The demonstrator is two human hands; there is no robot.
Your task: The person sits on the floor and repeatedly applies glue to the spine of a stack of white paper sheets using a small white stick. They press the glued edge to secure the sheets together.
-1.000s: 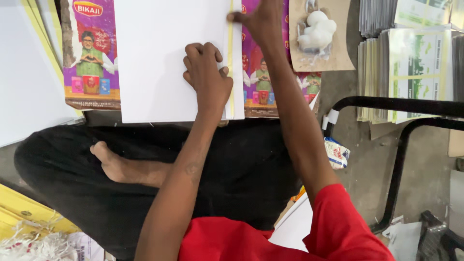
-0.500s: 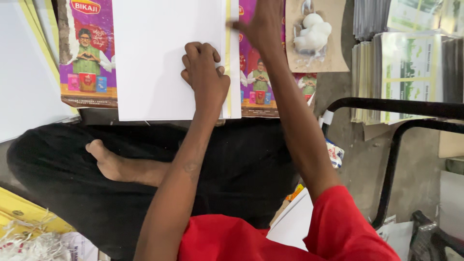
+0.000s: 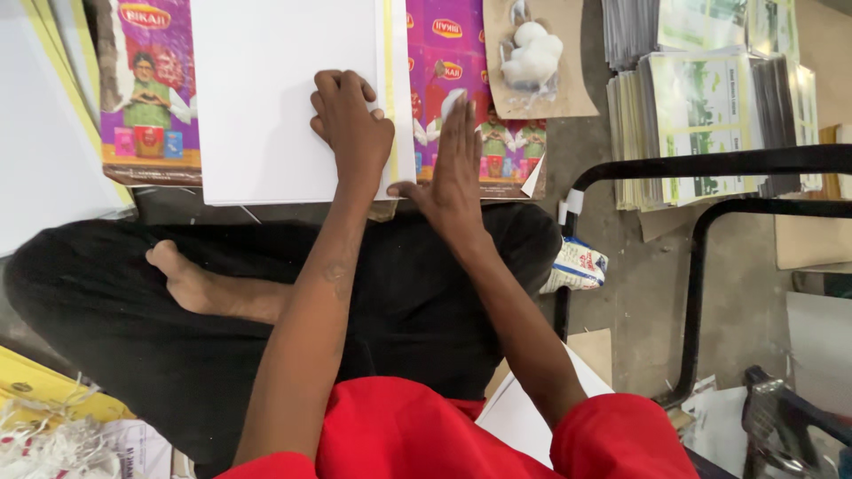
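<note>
Looking down, we saw our two hands on a stack of big white sheets (image 3: 266,106); the stack lay on top of a purple printed board (image 3: 461,98), just past our crossed legs in black trousers (image 3: 417,293); our bare foot (image 3: 182,275) rested on them. Our left hand (image 3: 351,129) was curled, knuckles down, and pressed on the white sheets near their right edge; it gripped nothing, it only held the stack flat. Our right hand (image 3: 457,168) was open and flat, fingers straight and together; it lay over the purple board just beside the sheets, with the thumb touching the bottom corner of the stack; it held nothing either. We thought the step in hand was squaring or smoothing the right edge of the sheets; the next move seemed to call for a firm left hand, so that nothing slid, and a gentle push from the flat right hand. A brown card with a white lump (image 3: 532,53) lay farther off; stacks of green printed papers (image 3: 701,106) stood on the right, behind a black metal frame (image 3: 701,164).
</note>
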